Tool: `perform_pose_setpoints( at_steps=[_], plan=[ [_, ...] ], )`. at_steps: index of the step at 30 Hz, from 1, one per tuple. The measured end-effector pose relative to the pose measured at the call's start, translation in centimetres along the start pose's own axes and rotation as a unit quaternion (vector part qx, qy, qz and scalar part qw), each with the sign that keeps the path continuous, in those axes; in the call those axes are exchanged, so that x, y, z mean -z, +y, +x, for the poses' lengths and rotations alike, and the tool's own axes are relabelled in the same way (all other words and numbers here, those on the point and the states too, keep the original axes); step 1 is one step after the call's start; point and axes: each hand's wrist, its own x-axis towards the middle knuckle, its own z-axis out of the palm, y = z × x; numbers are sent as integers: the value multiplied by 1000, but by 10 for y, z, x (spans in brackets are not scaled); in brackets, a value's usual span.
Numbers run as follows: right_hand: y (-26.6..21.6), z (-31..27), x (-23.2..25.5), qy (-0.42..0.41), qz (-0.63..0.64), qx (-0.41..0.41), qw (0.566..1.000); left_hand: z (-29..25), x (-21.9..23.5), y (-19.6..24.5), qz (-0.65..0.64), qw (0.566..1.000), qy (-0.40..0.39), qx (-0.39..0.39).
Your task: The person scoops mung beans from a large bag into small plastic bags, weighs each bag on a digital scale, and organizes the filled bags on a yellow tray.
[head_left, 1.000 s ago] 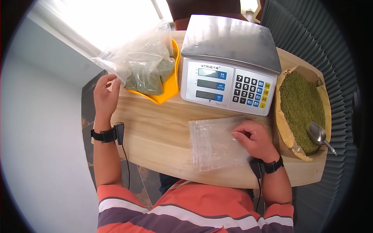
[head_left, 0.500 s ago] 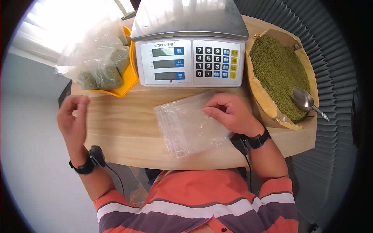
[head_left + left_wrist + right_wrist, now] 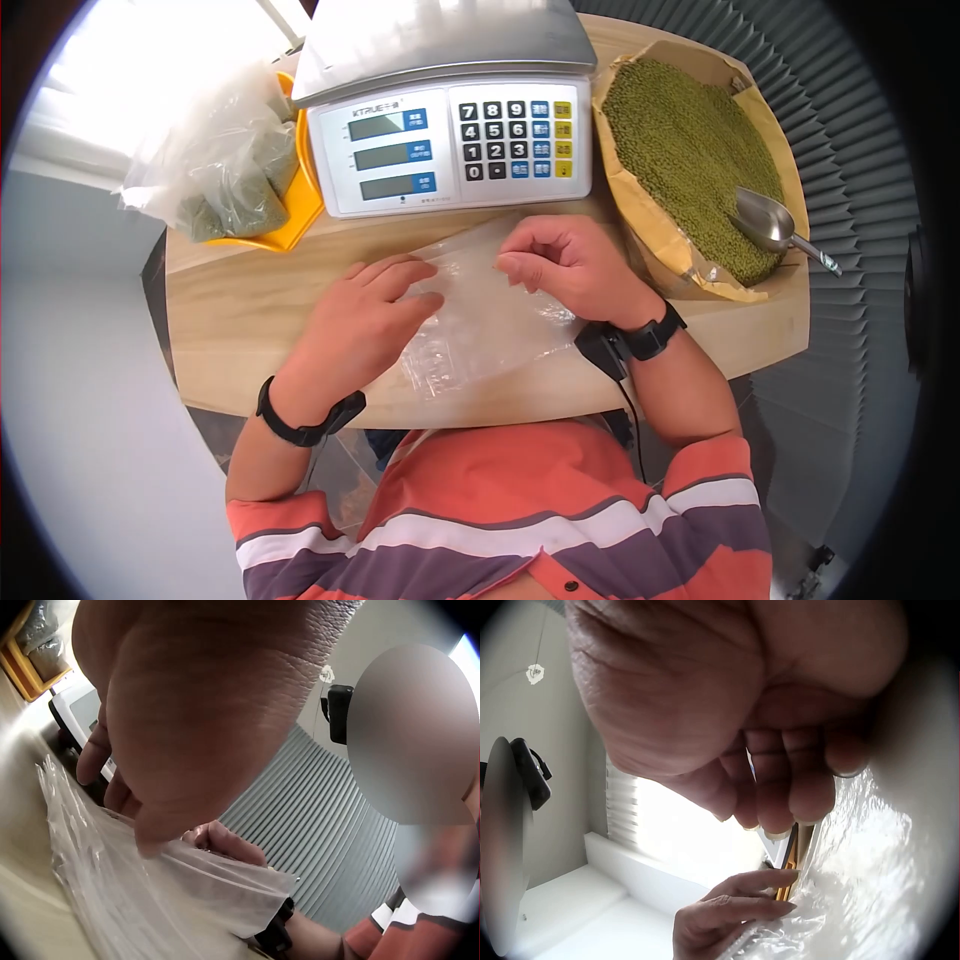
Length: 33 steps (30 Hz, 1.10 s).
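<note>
A stack of clear plastic zip bags (image 3: 465, 300) lies on the table in front of the person. The left hand (image 3: 370, 315) is over the stack's left edge, fingers and thumb apart; in the left wrist view its fingertips are right at the clear plastic (image 3: 172, 892). The right hand (image 3: 575, 268) rests over the right part of the stack with loosely curled fingers. From the right wrist, nothing shows between those fingers (image 3: 772, 780), and the shiny plastic (image 3: 870, 847) lies beside them. Both wrists wear black straps with small cameras.
Beyond the bags stands a KTRUE digital scale (image 3: 450, 195) with a bare metal plate. At the left, a yellow tray (image 3: 300, 205) holds filled clear bags (image 3: 235, 160). A paper sack (image 3: 640, 210) of green beans (image 3: 690, 150) stands at the right, a metal scoop (image 3: 765, 220) in it.
The left hand has moved from beside the yellow tray, down and right to the stack of zip bags. The right hand has stayed over the bags. The head view has shifted.
</note>
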Motion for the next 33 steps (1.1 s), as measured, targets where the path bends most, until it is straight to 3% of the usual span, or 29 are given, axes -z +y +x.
perform_pose_setpoints(
  at_steps=[2,12,14,15,17,20,26,30,32,33],
  plan=[
    [-5,-2,1,-2,25,8,1000,2,7,3,-32,999,37,10],
    [-7,-6,9,39,77,66,994,7,52,29,-191,978,71,52],
    [-2,-5,10,38,110,69,991,6,54,32,-302,946,48,106],
    [-3,-5,10,38,110,70,991,6,57,32,-301,947,49,105],
    [-4,-4,10,36,95,53,993,5,60,30,-282,955,-42,80],
    [-6,-4,9,26,88,48,995,5,55,29,-247,968,-47,23],
    [-7,-5,9,28,90,48,994,0,52,30,-236,965,-117,10],
    [-31,-16,8,49,82,66,993,-3,63,29,-265,958,-111,-3],
    [-49,-24,8,91,74,121,986,-8,73,31,-352,934,-26,55],
    [-57,-29,9,89,73,126,985,-9,78,35,-348,936,-23,53]
  ],
)
